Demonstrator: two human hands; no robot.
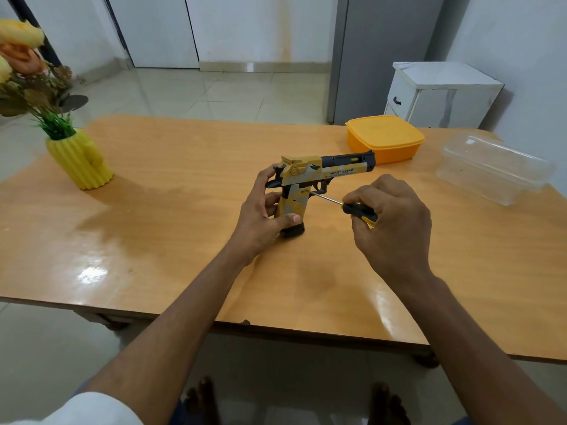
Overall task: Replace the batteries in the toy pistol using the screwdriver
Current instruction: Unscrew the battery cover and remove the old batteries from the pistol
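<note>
Toy pistol: a yellow, grey and black plastic toy pistol (310,179) stands upright on its black magazine base on the glossy orange-brown wooden table (153,228), barrel pointing away to the right of the left hand.
Left hand: the left hand (264,216) grasps the pistol's grip, fingers wrapped round the back of it and the thumb pressed across the near side, low on the grip.
Screwdriver: a small screwdriver with a black and yellow handle and thin metal shaft (346,207) slants up and to the left from the right hand; its tip meets the pistol's frame just above the grip, behind the trigger.
Right hand: the right hand (392,222) pinches the screwdriver handle between curled fingers and thumb, just to the right of the pistol.
Beyond the right hand: an orange lidded plastic box (385,138) sits behind the barrel; a clear plastic container (494,168) lies farther right.
Far left of the left hand: a ribbed yellow vase of artificial flowers (79,161) stands on the table.
</note>
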